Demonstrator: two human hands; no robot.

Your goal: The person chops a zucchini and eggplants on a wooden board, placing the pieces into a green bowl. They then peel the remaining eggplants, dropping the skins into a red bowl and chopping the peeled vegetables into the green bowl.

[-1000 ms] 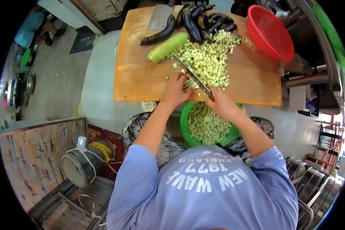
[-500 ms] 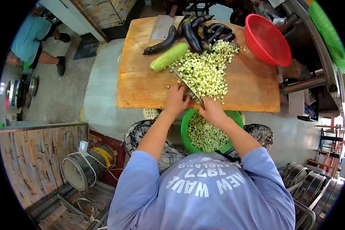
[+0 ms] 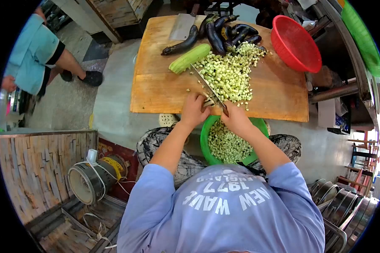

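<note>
Dicing seemed in hand: the right fingers [image 3: 229, 112] gripped the knife [image 3: 210, 89], while the left fingers [image 3: 196, 99] held pale strips [image 3: 208, 102] beside it, diced pieces [image 3: 229, 78] beyond. The next stroke likely called for left fingertips tucked clear.

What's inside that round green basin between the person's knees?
Small, pale, diced vegetable pieces heap inside the round green basin. The right hand and forearm cover part of its right side, and the heap hides its bottom, so anything deeper cannot be seen.
</note>
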